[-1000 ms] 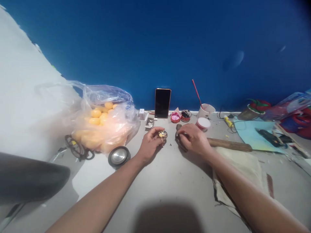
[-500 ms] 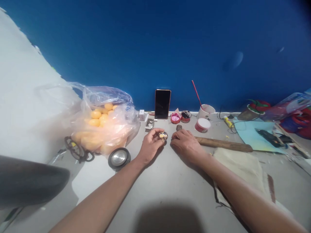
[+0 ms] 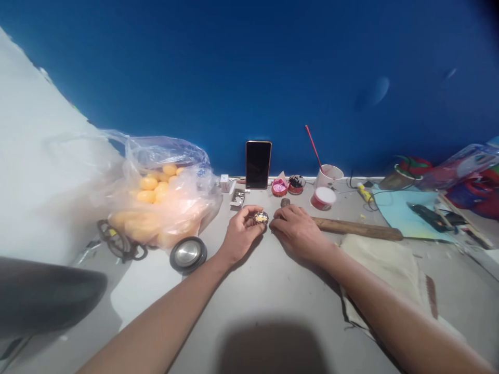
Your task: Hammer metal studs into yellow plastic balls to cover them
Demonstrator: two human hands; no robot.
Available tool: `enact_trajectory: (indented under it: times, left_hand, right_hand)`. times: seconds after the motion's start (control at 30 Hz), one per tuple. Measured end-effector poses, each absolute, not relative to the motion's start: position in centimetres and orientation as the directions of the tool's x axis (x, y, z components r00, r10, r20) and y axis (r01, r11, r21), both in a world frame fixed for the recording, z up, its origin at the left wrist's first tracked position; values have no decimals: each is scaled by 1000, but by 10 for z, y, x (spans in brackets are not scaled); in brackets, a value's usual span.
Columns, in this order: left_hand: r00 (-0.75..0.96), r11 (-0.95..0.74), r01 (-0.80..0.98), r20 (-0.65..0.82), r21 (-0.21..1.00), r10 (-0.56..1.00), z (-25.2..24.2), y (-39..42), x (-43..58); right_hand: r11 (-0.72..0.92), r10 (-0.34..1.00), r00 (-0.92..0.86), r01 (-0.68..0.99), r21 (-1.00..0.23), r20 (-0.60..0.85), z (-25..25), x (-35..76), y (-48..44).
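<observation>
My left hand [image 3: 242, 234] is closed round a small ball [image 3: 260, 218], holding it between thumb and fingers just above the grey table. The ball is yellow, with shiny, mirror-like pieces over its surface. Close by on the right, my right hand [image 3: 297, 229] rests low with its fingers bent and pressed together. Whatever its fingertips hold, if anything, is hidden or too small to make out. Behind that hand lies a wooden stick [image 3: 358, 228], and a dark round lump [image 3: 285, 202] shows past its knuckles. A small open box [image 3: 237, 198] with shiny bits stands beyond my left hand.
A phone [image 3: 258, 164] leans on the blue wall. At left are a plastic bag of yellow balls [image 3: 159, 192] and a round metal-centred lid [image 3: 187, 254]. Two small tubs [image 3: 279, 188], a white-topped tub [image 3: 323, 198], a cup [image 3: 329, 175] and a cloth [image 3: 378, 275] lie rightward.
The view has shifted slightly. My right hand has come a little nearer to the ball, while my left hand keeps its hold on it.
</observation>
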State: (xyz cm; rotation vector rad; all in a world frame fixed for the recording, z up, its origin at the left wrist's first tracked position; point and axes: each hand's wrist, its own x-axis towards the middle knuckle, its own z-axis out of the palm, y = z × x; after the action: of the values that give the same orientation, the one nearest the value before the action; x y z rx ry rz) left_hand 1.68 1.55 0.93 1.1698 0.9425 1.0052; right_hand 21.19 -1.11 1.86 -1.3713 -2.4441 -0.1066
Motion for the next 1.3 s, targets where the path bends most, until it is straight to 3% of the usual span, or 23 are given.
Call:
enact_trajectory:
  times: [0.47,0.73,1.03,1.2,1.3]
  left_hand:
    - [281,94,-122,-57,988,958,9,16,16]
    - [279,99,-109,-65,989,958,11,15,16]
    - [168,134,-228,-97,964,981,14,16,19]
    - [159,133,-257,-94,957,983,14,16,21]
    - [168,145,-255,-104,956,980,13,16,21]
  right_hand:
    - [588,782,-513,795,-147,353,21,212,-13]
    - [655,736,-605,750,-91,305,20,209,-12]
    - [526,782,-396,833,-169,482,18,213,-9]
    - [442,801,-232,851,-285,551,20,222,-3]
    - [452,797,-261,856,-251,544,18,219,-1]
